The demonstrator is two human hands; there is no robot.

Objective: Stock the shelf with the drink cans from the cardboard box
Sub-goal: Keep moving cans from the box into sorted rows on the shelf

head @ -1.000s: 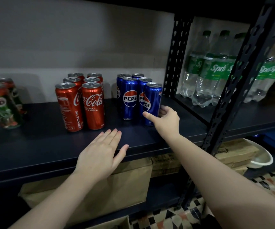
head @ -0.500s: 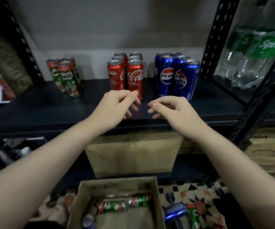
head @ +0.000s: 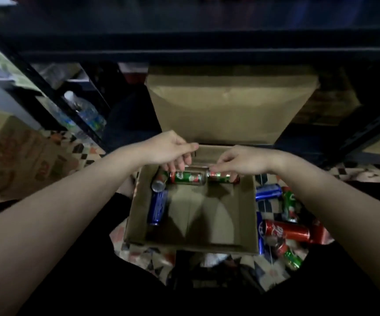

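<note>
Both hands half-curled, gripping nothing: left hand (head: pixel 169 151) and right hand (head: pixel 241 159) over green cans (head: pixel 188 177) at cardboard box (head: pixel 136 215) far edge. Rigid, slick; grab mid-body.

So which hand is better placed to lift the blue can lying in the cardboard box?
Left, probably. The blue can lies along the box's left wall, just below the left hand. The right hand is over a green can across the box.

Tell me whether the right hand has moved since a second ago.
Yes. The right hand has come off the shelf, where it touched a blue can, and dropped into the cardboard box onto a green can.
</note>
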